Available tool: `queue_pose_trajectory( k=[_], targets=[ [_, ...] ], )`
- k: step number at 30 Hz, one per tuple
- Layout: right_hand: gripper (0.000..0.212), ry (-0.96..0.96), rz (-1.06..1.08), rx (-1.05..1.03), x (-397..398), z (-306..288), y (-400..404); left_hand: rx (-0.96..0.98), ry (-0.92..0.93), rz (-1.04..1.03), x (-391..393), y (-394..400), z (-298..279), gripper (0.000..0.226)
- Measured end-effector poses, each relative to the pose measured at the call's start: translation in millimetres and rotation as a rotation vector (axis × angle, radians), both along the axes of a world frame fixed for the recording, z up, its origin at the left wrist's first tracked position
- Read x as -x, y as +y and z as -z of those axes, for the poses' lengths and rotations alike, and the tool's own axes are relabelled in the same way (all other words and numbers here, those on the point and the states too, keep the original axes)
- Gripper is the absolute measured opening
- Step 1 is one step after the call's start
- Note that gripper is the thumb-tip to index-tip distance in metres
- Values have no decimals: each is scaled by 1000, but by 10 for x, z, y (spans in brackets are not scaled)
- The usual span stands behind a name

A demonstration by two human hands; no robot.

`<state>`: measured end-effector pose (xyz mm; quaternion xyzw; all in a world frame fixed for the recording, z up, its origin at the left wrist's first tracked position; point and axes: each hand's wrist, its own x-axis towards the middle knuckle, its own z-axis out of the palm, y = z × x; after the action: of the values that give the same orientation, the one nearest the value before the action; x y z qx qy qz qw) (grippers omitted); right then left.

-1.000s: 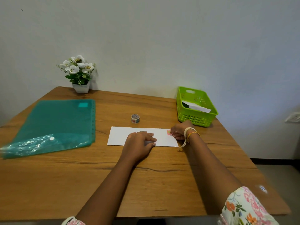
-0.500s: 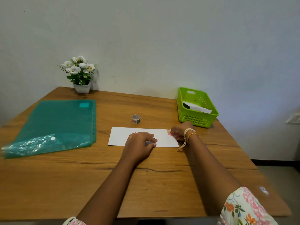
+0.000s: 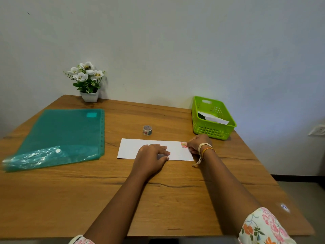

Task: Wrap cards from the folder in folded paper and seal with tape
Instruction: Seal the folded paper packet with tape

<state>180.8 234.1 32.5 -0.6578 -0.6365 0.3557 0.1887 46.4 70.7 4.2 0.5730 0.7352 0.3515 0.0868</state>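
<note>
Pale, bare wall [image 3: 175, 41] backs a wooden table [image 3: 158, 199] on which everything for the job is laid out within reach. At its middle lies the folded paper [image 3: 130, 148], a long white strip set flat and square to the person; the cards cannot be seen, so presumably they are already inside the fold. The left hand [image 3: 151, 155] rests palm-down on the strip with its fingers straight and together — a flat press that seems meant to keep the fold shut and stop the packet sliding while the other end is worked.

The right hand [image 3: 197, 143] sits at the strip's right end, fingers curled, with its fingertips at a small pink patterned piece of tape [image 3: 183, 144] stuck near the upper right corner of the paper. Whether it pinches the tape or only rubs it down I cannot tell, as the knuckles hide the fingertips. By my reading, the sealing step is in hand, with the tape being fixed over the open edge.

Just beyond the paper stands the tape roll [image 3: 147, 130], upright and apart from both hands — close enough to fetch another piece. The green folder [image 3: 58, 136] lies flat well to the left, untouched. On the far right a green basket [image 3: 213, 118] holds what looks like a white folded packet, perhaps where finished wraps go. A potted white flower [image 3: 87, 81] stands at the back left corner, out of the way.
</note>
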Motion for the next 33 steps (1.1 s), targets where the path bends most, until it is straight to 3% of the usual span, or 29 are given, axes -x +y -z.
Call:
queue_pose_trajectory(
  k=[5,14,21,26,33],
  targets=[
    [8,-51,-87,-227,-17,59,-176,5,-5,-1,-3,-1,-11,25],
    [25,-148,-246,-287,-14,155,-302,21,5,-2,-10,-4,-22,27],
    [43,-483,-397,-600,-134,349,-576,24,14,-8,-8,0,-11,26],
    [50,-582,-434,-609,-210,354,-645,42,12,4,-10,6,-11,25],
    [49,-535,-428,-606,-242,367,-689,45,15,11,-10,-4,-8,25]
  ],
)
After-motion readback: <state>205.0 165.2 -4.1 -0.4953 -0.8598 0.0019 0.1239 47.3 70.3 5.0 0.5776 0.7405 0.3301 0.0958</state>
